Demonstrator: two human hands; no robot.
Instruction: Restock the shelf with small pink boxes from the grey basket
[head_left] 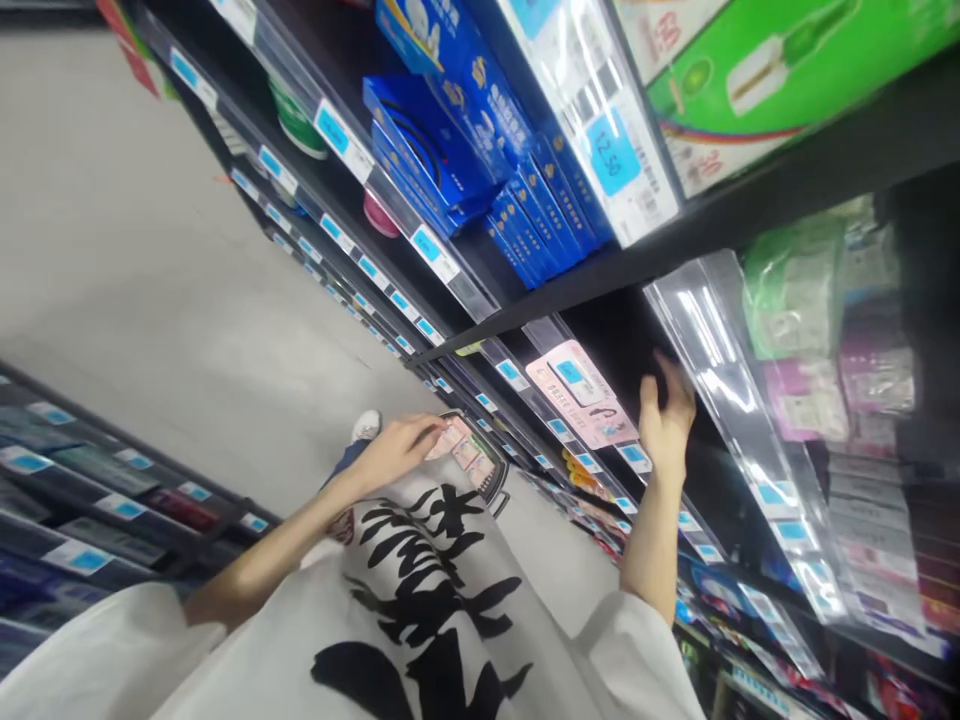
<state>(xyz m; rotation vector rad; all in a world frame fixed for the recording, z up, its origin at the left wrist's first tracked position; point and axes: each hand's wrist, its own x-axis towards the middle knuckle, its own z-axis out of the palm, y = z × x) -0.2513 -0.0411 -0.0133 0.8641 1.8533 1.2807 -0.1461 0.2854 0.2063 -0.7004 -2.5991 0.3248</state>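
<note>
At the bottom of the frame, nearest the camera, spreads the wearer's white T-shirt (559,610), printed with large black characters. In the upper right, a green-and-white package (787,70) sits on the closest shelf, above a price tag (613,155) reading 12.50. Left of that tag, blue boxes (544,215) are packed together, one tray-like box tilted among them. At the right edge, green (795,290) and pink-purple (806,395) plastic-wrapped packs lie behind a clear shelf-edge strip (709,330).

Right of centre, the right hand (666,415) reaches into a dark shelf bay, thumb and fingers spread apart; its fingertips are partly lost in shadow, and nothing shows in its grasp. Just left of it, a pink card (581,395) with a blue-and-white label hangs at the shelf edge.

Near the middle of the frame, well apart from the right hand, the left hand (401,445) is lowered with bent fingers over the side of a dark-rimmed basket (500,480). Pink packets (469,458) lie in the basket beside the fingertips; whether the hand grips one cannot be told. A white shoe (367,425) shows left of the basket. Beyond, grey floor (150,250) fills the upper left.
</note>
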